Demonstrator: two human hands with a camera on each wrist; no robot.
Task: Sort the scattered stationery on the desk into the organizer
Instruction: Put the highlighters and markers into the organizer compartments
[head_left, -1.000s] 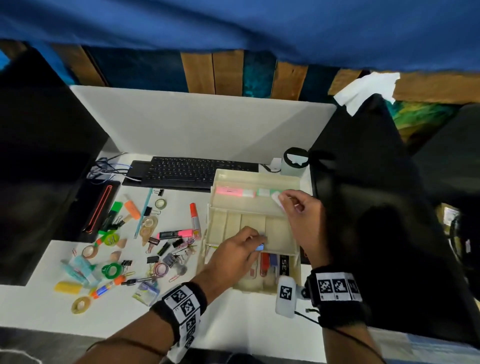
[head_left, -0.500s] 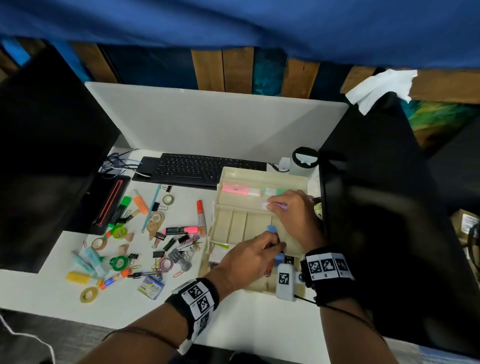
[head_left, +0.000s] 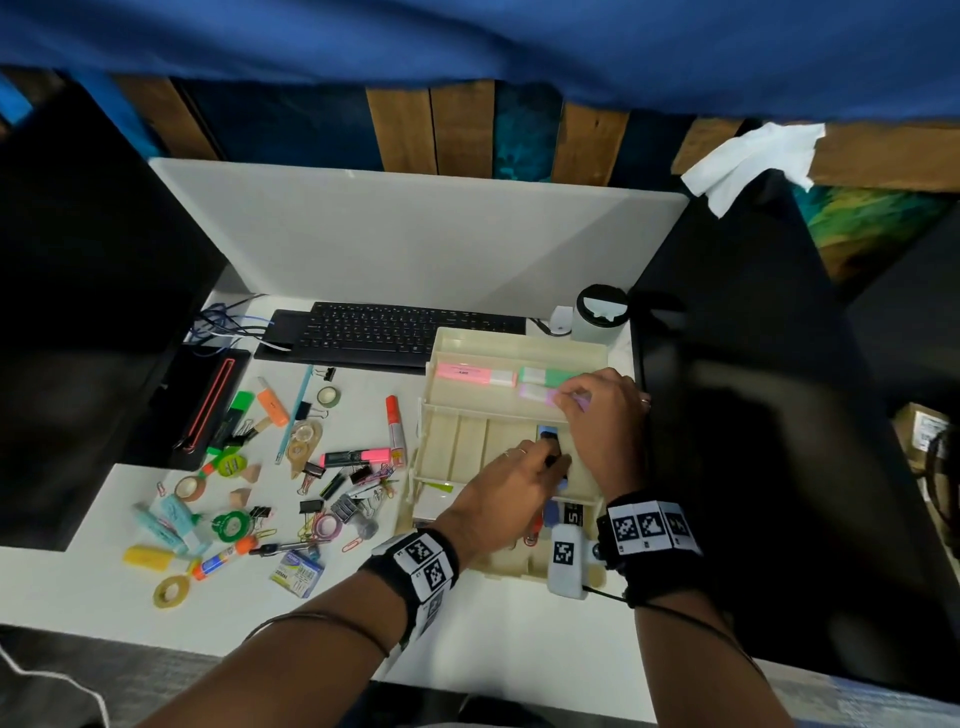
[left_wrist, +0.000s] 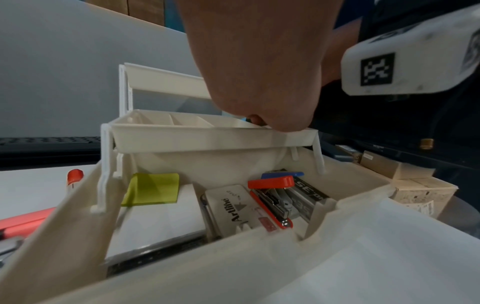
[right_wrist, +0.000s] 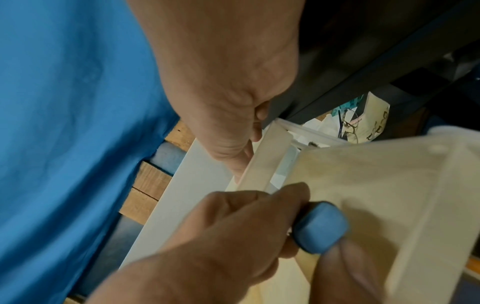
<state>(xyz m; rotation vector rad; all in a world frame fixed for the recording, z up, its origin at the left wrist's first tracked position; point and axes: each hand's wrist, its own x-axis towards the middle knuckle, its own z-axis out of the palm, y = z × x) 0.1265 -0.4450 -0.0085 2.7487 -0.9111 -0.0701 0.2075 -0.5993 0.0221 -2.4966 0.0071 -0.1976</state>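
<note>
The cream tiered organizer (head_left: 467, 431) (left_wrist: 207, 137) stands at the right of the white desk. My left hand (head_left: 550, 452) (left_wrist: 272, 121) reaches over its middle divided tray and pinches a small blue object with a rounded end (head_left: 548, 431) (right_wrist: 320, 226) in the rightmost slot. My right hand (head_left: 571, 400) (right_wrist: 249, 144) is at the top tray, fingers curled on a pale purple highlighter (head_left: 537, 395). A pink highlighter (head_left: 462, 373) and a green one (head_left: 545, 375) lie in that tray. The bottom tier holds a red stapler (left_wrist: 272, 183), an Artline box (left_wrist: 231, 207) and yellow sticky notes (left_wrist: 153, 189).
Scattered stationery (head_left: 311, 467) covers the desk left of the organizer: markers, binder clips, tape rolls, paper clips. A black keyboard (head_left: 389, 332) lies behind, a black pouch (head_left: 208, 410) at the left, a white cup (head_left: 600, 312) at the back right. A black panel (head_left: 753, 415) borders the right.
My left hand carried the blue object from the front tier up into the middle tray. My right hand lowered the purple highlighter into the top tray, in front of the green one.
</note>
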